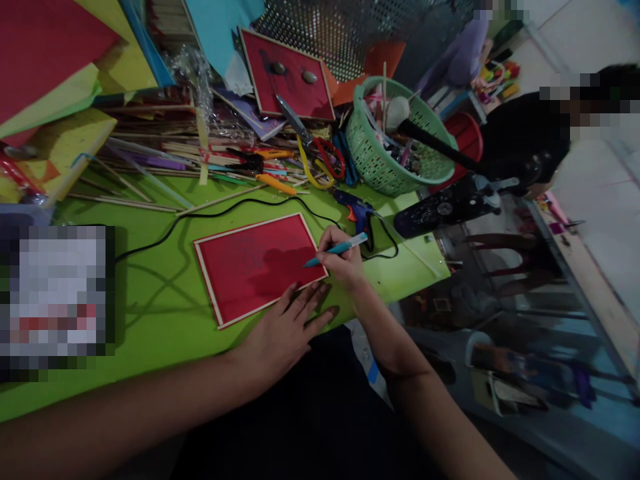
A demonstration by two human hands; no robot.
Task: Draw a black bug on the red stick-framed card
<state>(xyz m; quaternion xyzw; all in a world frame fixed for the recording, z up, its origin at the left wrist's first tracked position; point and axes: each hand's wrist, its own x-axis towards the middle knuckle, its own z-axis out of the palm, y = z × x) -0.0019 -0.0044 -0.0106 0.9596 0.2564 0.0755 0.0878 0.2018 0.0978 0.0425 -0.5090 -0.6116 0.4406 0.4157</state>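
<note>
A red board with a pale wooden frame (250, 267) lies flat on the green table (160, 313). My left hand (285, 330) rests flat on the board's near edge, fingers stretched out and together. My right hand (341, 260) is closed round a light blue pen (336, 250), whose tip touches the board's right side. Faint marks show on the red surface.
A black cable (210, 217) runs across the table to a blue glue gun (357, 213). Behind lie several sticks (150, 153), scissors (325, 157), a second red board (290, 73) and a green basket (395, 143). Another person (530, 133) sits at the right.
</note>
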